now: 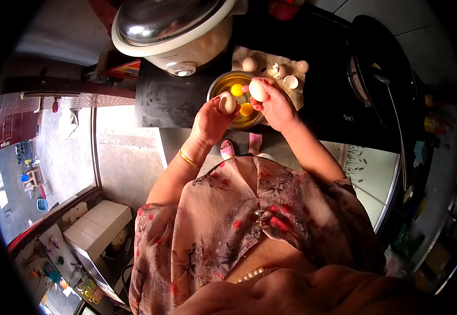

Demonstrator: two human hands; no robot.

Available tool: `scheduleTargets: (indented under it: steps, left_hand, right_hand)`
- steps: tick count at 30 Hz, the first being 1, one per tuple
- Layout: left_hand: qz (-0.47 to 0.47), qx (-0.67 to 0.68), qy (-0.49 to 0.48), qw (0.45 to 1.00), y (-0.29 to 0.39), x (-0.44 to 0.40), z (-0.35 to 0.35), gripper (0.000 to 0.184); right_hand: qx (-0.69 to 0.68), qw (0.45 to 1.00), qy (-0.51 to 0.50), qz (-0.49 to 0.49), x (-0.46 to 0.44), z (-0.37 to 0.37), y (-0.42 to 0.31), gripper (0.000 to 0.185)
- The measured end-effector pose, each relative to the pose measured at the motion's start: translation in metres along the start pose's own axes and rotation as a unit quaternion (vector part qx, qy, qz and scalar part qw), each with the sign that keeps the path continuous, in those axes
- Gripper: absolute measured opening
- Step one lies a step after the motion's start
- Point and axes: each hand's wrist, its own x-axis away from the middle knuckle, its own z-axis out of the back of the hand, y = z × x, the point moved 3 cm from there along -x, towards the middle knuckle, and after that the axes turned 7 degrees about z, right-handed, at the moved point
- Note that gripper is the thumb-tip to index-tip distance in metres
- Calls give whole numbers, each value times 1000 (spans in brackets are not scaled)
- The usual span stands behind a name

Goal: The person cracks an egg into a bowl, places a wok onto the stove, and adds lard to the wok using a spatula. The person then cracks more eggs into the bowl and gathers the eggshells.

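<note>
Over a metal bowl [210, 92], my left hand [207, 122] grips an eggshell half [227, 103], its hollow side partly showing. Close to it, my right hand [280, 107] has its fingers closed round another pale eggshell piece [259, 90], rounded and smooth; its far side is hidden. Inside the bowl lie one egg yolk [237, 90] near the back and a second yolk [246, 109] nearer to me, in clear egg white. Behind my right hand, a broken shell [277, 71] and an empty shell half [290, 82] rest on a brown cloth or paper [295, 97].
An egg [249, 64] and another egg [302, 66] sit on the same brown sheet. A large lidded electric cooker [186, 50] stands back left on the black counter [160, 102]. To the right are a dark wok [375, 58] and a long-handled ladle [394, 105].
</note>
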Motion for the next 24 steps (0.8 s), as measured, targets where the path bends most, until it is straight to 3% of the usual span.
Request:
scheduleTargets:
  steps: [4, 8, 11, 12, 18, 21, 24]
  left_hand:
    - [23, -116, 116, 986, 11, 5, -3, 24]
    - [-47, -320, 37, 945, 21, 3, -19, 27]
    - [-118, -496, 5, 860, 20, -2, -37, 35]
    - [-74, -549, 6, 833, 17, -10, -44, 42]
    - [-108, -656, 67, 744, 24, -3, -56, 41]
    - [-154, -694, 87, 698, 25, -6, -51, 39]
    - [-133, -710, 105, 684, 24, -4, -53, 37]
  right_hand:
    - [-7, 996, -13, -88, 2, 1, 0, 29]
    - [83, 993, -49, -67, 2, -1, -1, 26]
    - [172, 983, -35, -56, -4, 1, 8, 23]
    - [144, 986, -37, -74, -6, 7, 2, 24]
    - [210, 970, -110, -63, -6, 4, 7, 29]
    - [394, 908, -128, 56, -8, -4, 1, 28]
    - [504, 842, -167, 96, -9, -9, -2, 26]
